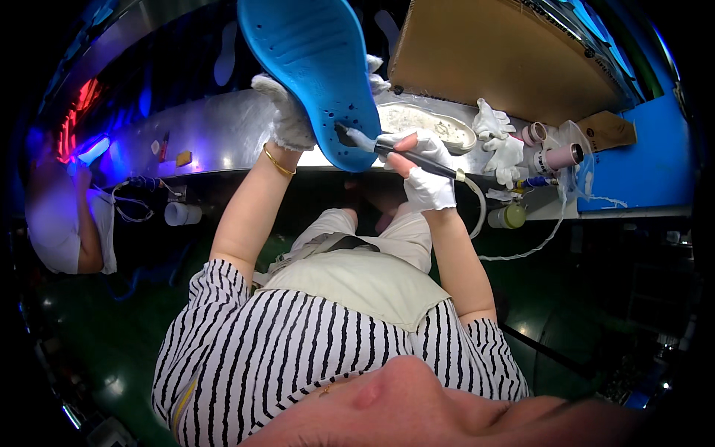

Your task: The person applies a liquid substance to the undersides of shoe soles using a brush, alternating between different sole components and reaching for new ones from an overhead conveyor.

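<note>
A blue shoe sole is held up tilted over the table edge, its hole-dotted heel end toward me. My left hand, in a white glove, grips it from behind, with fingertips showing at both sides. My gloved right hand is closed round a black-handled brush. Bare thumb and finger tips stick out of that glove. The brush's dark tip touches or nearly touches the sole near its heel. A pale hose runs from the rear of the handle.
An off-white sole-shaped tray lies behind my right hand. White gloves, a pink-wrapped roll and a blue board are at right. A cardboard box stands behind. At left are a yellow block and another person.
</note>
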### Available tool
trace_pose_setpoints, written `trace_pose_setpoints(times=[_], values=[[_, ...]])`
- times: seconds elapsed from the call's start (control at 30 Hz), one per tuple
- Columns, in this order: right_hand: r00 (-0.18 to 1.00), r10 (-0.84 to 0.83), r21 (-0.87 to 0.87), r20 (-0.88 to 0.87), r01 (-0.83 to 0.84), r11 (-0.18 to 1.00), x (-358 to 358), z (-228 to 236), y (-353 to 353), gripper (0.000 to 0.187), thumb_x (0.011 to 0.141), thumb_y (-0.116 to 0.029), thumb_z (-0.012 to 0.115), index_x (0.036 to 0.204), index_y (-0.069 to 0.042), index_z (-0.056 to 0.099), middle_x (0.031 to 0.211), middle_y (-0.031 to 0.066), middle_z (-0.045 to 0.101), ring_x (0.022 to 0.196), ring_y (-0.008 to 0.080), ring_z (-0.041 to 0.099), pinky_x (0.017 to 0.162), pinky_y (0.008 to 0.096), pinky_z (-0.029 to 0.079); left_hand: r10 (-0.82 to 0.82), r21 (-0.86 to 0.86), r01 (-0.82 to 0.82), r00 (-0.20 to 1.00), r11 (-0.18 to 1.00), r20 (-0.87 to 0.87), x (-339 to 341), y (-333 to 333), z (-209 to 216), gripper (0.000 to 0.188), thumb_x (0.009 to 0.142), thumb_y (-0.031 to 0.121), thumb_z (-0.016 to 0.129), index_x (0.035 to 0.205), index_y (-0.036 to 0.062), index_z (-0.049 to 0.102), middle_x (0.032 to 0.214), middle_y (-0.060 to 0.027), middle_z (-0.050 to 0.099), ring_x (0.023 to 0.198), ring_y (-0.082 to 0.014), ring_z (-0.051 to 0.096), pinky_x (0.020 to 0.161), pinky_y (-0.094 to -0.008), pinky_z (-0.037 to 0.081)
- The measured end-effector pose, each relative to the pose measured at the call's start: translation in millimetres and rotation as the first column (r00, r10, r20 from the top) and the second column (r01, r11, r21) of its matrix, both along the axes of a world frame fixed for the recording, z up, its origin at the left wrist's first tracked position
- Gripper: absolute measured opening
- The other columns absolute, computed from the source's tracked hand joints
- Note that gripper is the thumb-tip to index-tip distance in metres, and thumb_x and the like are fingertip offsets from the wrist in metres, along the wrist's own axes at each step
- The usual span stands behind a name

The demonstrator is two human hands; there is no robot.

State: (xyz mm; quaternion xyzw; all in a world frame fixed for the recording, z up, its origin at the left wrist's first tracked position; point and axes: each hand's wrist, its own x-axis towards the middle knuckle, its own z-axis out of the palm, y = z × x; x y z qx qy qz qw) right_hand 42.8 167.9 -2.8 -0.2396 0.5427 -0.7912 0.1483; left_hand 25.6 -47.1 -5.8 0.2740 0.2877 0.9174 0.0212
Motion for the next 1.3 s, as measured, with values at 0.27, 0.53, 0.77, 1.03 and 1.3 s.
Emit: trace_pose_setpoints(times=[0.27, 0.53, 0.77, 1.03, 1.3], values=[[0.955, 0.235, 0.402, 0.179, -0.289, 0.869, -20, 7, 9, 0.012, 0.073, 0.007, 0.064, 0.082, -0.001, 0.061, 0.092, 0.0098, 0.061, 0.075, 0.0178, 0.061, 0.065, 0.0298, 0.055, 0.382, -0.641, -0.303, 0.924, 0.706, -0.016, 5, -2, 16, 0.12, 0.051, 0.088, 0.045, 0.137, 0.0061, 0.034, 0.126, -0.0206, 0.05, 0.112, -0.0304, 0.054, 0.087, -0.0431, 0.051], [0.923, 0.241, 0.308, -0.299, -0.145, 0.94, -16, -7, 3, 0.013, 0.073, 0.002, 0.065, 0.084, -0.003, 0.061, 0.091, 0.0086, 0.059, 0.075, 0.0142, 0.059, 0.064, 0.0264, 0.051, 0.306, -0.729, -0.04, 0.922, 0.683, 0.236, -11, 7, 25, 0.111, 0.06, 0.088, 0.042, 0.136, 0.0081, 0.037, 0.121, -0.0202, 0.053, 0.104, -0.0309, 0.058, 0.079, -0.0435, 0.054], [0.961, 0.276, 0.308, -0.02, -0.257, 0.916, -24, 11, 3, 0.011, 0.071, 0.006, 0.062, 0.079, -0.002, 0.06, 0.089, 0.0077, 0.059, 0.074, 0.0144, 0.058, 0.058, 0.0273, 0.052, 0.338, -0.729, 0.025, 0.875, 0.684, 0.347, -20, 11, 27, 0.095, 0.069, 0.08, 0.046, 0.134, 0.01, 0.043, 0.116, -0.0184, 0.056, 0.092, -0.0253, 0.062, 0.072, -0.0378, 0.056], [0.912, 0.291, 0.369, -0.289, -0.174, 0.913, -36, 3, 7, 0.011, 0.068, 0.005, 0.062, 0.076, -0.002, 0.06, 0.081, 0.007, 0.059, 0.078, 0.0164, 0.057, 0.071, 0.0284, 0.048, 0.336, -0.742, 0.037, 0.876, 0.67, 0.347, -30, 14, 35, 0.09, 0.071, 0.077, 0.048, 0.131, 0.0097, 0.046, 0.111, -0.0174, 0.058, 0.088, -0.0234, 0.063, 0.07, -0.0363, 0.056], [0.827, 0.294, 0.521, -0.479, -0.002, 0.854, -43, 20, 11, 0.015, 0.065, 0.002, 0.066, 0.075, -0.007, 0.061, 0.076, 0.0072, 0.06, 0.078, 0.0219, 0.058, 0.072, 0.0312, 0.047, 0.395, -0.742, 0.069, 0.812, 0.667, 0.43, -28, 2, 31, 0.087, 0.073, 0.075, 0.049, 0.129, 0.0095, 0.048, 0.108, -0.0167, 0.06, 0.086, -0.022, 0.063, 0.069, -0.0355, 0.056]])
